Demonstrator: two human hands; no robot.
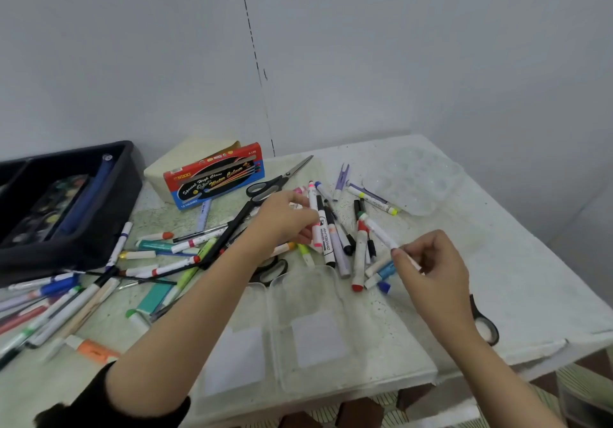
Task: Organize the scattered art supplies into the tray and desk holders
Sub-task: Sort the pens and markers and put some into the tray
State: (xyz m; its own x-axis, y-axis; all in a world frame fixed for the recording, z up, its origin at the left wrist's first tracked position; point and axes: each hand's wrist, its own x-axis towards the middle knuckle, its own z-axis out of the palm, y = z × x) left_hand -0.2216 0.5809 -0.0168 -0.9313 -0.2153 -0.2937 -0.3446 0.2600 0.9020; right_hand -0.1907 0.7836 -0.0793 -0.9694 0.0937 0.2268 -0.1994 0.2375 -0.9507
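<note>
Several markers lie scattered over the table; a dense heap [341, 238] sits in the middle. My left hand [285, 218] reaches into the heap and grips a pink-capped marker [314, 215] beside a whiteboard marker [326, 238]. My right hand [428, 268] pinches the end of a white marker with a green cap [378, 230], lifted at a slant. Two clear plastic holders [308, 331] lie near the front edge between my arms. A black tray [109, 215] with a paint palette and a blue pen stands at the left.
A red watercolour box [215, 175] leans on a cream block at the back. Scissors [282, 178] lie behind the heap, another pair [272, 270] under my left arm. A clear palette [414, 178] sits back right. More pens [49, 308] cover the left. A tape roll [484, 324] lies right.
</note>
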